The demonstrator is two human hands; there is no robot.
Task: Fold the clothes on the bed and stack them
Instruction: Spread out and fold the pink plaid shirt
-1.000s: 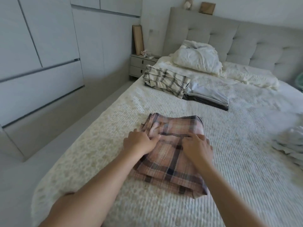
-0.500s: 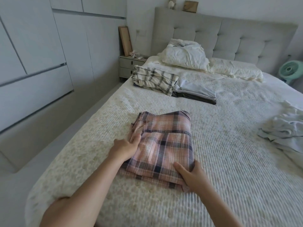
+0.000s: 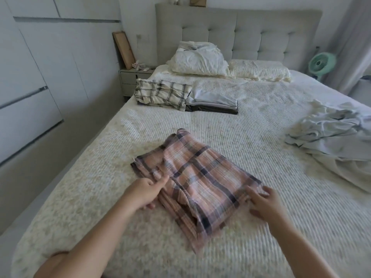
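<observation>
Pink plaid garment, folded into a thick bundle, lies on the near middle of the bed, turned at a slant to the bed's edge, its layered edges showing along the near and left sides. The left hand pinches the bundle's left edge, thumb on top and fingers curled underneath. The right hand is at the right-hand corner with thumb and fingers bent against the cloth's edge; motion blur keeps me from telling whether it really grips or only touches.

Farther up the bed, near the left side, sits a cream plaid folded piece, and touching it on the right a stack of 2 folded items, pale on top and dark beneath. A loose heap of pale blue clothes lies well apart at the right edge. White pillows rest against the grey tufted headboard. A green fan stands beyond the far right corner.
</observation>
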